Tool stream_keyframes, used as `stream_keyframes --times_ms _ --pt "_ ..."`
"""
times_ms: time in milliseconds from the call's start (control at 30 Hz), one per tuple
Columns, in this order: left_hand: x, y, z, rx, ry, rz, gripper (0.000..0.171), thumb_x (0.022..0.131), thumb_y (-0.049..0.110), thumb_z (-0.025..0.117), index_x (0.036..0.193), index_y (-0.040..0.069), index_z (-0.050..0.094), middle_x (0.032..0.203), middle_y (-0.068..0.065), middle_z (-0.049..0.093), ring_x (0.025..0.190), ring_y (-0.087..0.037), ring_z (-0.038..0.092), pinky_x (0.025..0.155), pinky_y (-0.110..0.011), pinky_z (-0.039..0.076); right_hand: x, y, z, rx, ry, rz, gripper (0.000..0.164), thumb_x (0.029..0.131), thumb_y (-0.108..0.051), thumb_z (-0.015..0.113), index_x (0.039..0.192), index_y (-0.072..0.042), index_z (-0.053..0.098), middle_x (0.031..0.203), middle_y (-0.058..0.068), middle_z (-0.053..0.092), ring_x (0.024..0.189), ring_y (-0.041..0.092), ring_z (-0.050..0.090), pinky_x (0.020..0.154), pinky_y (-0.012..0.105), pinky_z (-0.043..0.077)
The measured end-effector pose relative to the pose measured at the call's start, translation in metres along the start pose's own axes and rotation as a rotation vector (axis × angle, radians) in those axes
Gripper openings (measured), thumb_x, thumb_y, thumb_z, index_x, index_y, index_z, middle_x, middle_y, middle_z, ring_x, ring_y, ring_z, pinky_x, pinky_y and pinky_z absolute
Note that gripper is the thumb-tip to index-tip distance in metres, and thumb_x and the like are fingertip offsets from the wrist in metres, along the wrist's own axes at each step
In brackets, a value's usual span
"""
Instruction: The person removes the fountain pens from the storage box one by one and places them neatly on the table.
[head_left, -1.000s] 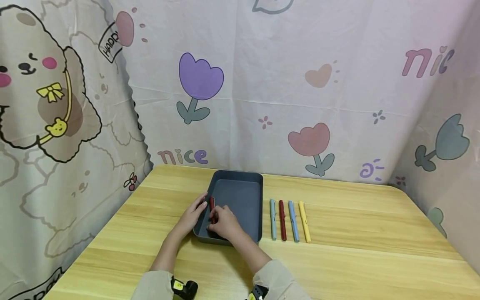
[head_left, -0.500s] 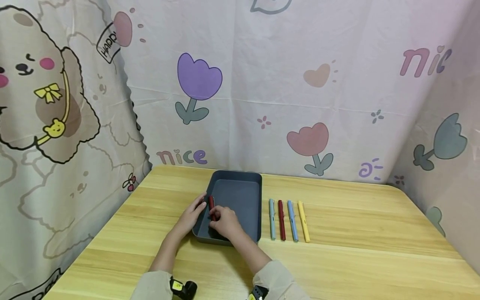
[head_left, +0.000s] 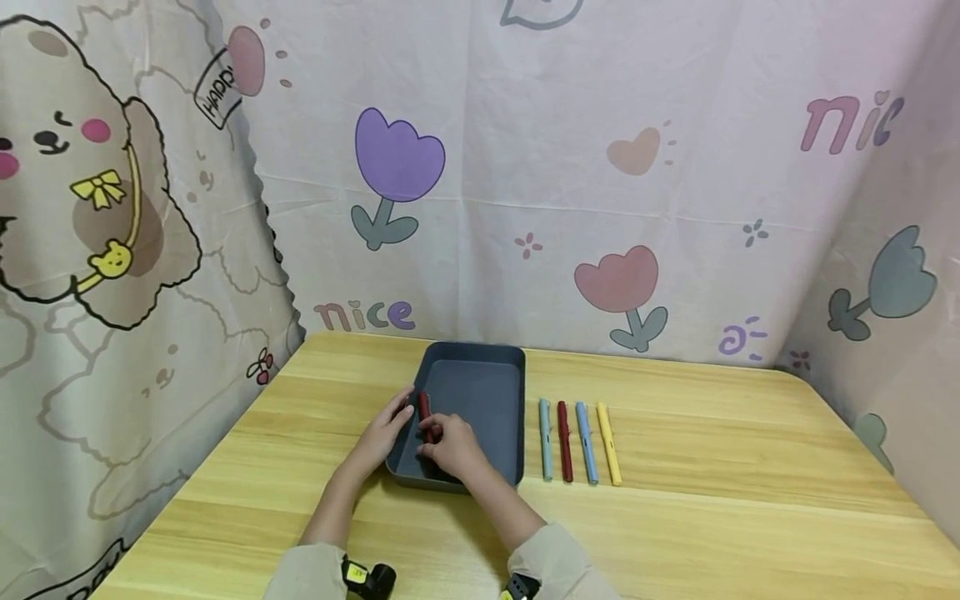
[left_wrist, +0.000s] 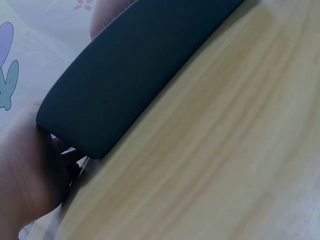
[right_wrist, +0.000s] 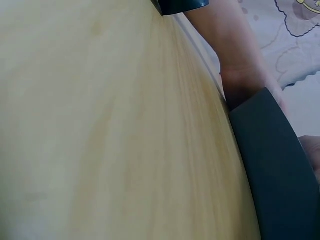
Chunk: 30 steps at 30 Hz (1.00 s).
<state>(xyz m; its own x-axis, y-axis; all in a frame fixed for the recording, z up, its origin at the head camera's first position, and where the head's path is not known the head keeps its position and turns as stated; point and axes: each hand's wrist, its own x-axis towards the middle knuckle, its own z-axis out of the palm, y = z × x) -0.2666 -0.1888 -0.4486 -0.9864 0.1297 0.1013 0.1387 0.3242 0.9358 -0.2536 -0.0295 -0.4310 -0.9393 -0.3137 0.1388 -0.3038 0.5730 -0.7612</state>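
Observation:
A dark grey tray [head_left: 487, 379] stands on the table, and my left hand [head_left: 378, 433] holds its left side, thumb at the rim and fingers along the outer wall. Inside the tray, near its left wall, a dark red pen [head_left: 424, 405] lies lengthwise. My right hand [head_left: 452, 446] pinches the lower part of that pen and hides its near end. In the left wrist view the tray's outer wall [left_wrist: 125, 75] covers most of the work. The right wrist view shows the tray wall [right_wrist: 272, 165] with a bit of hand behind it; the pen is hidden there.
Right of the tray, a row of pens lies on the wooden table [head_left: 712, 450]: light green [head_left: 545, 442], dark red [head_left: 565, 442], blue [head_left: 587, 442] and yellow [head_left: 610, 442]. A printed curtain [head_left: 517, 167] hangs behind and at both sides.
Hardly anything differs. The right hand's thumb and fingers have shifted slightly on the red pen; the left hand stays on the tray.

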Motion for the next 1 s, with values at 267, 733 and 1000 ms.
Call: stream_keyframes --times_ms 267,733,1000 --pt "0.0 0.003 0.006 0.005 -0.004 0.012 0.048 0.1 0.023 0.04 0.144 0.006 0.031 0.143 -0.024 0.029 0.13 -0.038 0.025 0.101 -0.055 0.02 -0.001 0.004 -0.008 0.015 0.066 0.002 0.026 0.077 -0.007 0.073 0.101 -0.01 0.068 0.084 0.002 0.051 0.073 0.016 0.048 0.06 0.028 0.042" --pt "0.002 -0.001 0.005 0.027 0.007 0.003 0.05 0.099 0.029 0.04 0.144 0.01 0.031 0.145 -0.02 0.027 0.132 -0.035 0.022 0.103 -0.052 0.02 -0.012 0.006 -0.031 0.076 0.077 0.019 0.027 0.078 -0.006 0.072 0.104 -0.009 0.067 0.091 0.006 0.051 0.073 0.016 0.056 0.054 0.026 0.048" --pt "0.0 0.0 0.001 0.005 0.011 0.0 0.049 0.099 0.027 0.041 0.144 0.008 0.031 0.145 -0.021 0.026 0.132 -0.035 0.021 0.103 -0.051 0.019 -0.018 0.006 -0.039 0.109 0.062 0.027 0.028 0.079 -0.004 0.07 0.107 -0.007 0.066 0.093 0.007 0.051 0.068 0.015 0.054 0.053 0.027 0.048"
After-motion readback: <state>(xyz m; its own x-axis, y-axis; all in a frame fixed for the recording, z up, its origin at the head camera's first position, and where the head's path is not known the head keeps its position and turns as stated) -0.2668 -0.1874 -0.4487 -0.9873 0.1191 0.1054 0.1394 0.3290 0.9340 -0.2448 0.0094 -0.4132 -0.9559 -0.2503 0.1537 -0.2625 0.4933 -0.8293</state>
